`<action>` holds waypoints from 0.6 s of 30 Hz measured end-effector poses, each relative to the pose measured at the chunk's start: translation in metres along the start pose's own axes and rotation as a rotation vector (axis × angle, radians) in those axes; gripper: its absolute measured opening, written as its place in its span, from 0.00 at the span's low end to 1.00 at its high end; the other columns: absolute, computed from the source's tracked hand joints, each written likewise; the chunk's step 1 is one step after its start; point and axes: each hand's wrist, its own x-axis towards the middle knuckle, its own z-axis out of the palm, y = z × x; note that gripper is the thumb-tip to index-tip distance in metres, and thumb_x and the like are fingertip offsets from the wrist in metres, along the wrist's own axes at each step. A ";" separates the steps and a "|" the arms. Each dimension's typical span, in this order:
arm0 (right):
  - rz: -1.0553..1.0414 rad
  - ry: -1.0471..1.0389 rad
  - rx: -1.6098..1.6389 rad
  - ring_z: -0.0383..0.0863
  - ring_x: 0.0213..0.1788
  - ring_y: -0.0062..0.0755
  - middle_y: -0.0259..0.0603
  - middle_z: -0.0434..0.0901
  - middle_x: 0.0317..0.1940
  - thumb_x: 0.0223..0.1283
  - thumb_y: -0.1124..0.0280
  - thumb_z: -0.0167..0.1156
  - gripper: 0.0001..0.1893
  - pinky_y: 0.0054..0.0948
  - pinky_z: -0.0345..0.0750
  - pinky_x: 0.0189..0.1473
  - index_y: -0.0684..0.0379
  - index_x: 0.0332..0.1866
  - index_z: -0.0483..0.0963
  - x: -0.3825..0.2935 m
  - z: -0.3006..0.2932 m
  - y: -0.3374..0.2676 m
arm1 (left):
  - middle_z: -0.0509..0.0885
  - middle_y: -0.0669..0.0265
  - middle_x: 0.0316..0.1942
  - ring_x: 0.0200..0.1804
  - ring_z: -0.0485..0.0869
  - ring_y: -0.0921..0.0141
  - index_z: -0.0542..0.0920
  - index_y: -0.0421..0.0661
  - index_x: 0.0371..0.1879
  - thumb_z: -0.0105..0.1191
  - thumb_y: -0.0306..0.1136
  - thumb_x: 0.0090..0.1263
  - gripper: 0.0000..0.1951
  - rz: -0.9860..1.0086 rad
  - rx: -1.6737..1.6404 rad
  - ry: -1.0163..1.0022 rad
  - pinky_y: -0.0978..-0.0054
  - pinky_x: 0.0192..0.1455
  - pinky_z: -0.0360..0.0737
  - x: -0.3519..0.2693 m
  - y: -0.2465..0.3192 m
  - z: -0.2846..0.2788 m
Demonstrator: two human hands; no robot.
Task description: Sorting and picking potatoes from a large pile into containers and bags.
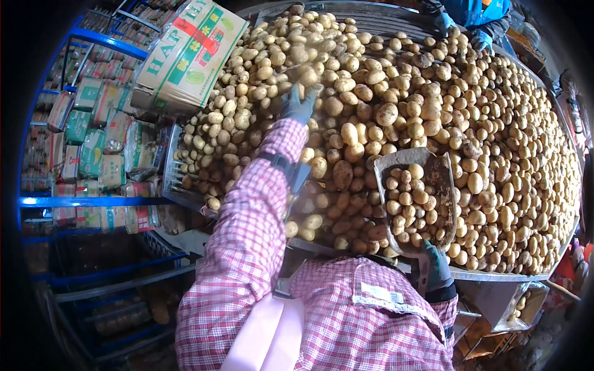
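Note:
Potatoes [492, 185] lie heaped over a large metal-edged table [492, 277]. My left hand [299, 103], in a grey-blue glove, reaches onto the pile left of the middle, fingers spread among the potatoes; whether it grips one cannot be told. At the near edge my right hand [436, 269], in a dark glove, is closed on the handle of a metal scoop [443, 185]. The scoop rests on the heap with its mouth pointing away from me and holds many small potatoes [410, 204]. Part of the right hand is hidden by the handle and sleeve.
A printed cardboard box [190, 55] stands at the table's upper left. Blue metal racks [93, 201] with packed cartons [88, 153] fill the left side. Across the table, a co-worker's gloved hands [483, 41] touch the pile. A lined box [522, 306] with potatoes sits below the right edge.

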 end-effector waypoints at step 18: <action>-0.111 0.250 -0.060 0.81 0.37 0.28 0.36 0.82 0.40 0.63 0.58 0.58 0.19 0.26 0.77 0.36 0.61 0.50 0.77 -0.029 -0.018 -0.010 | 0.60 0.56 0.73 0.73 0.62 0.59 0.67 0.54 0.68 0.53 0.62 0.65 0.36 0.483 -0.493 -0.503 0.66 0.73 0.60 -0.072 0.233 0.049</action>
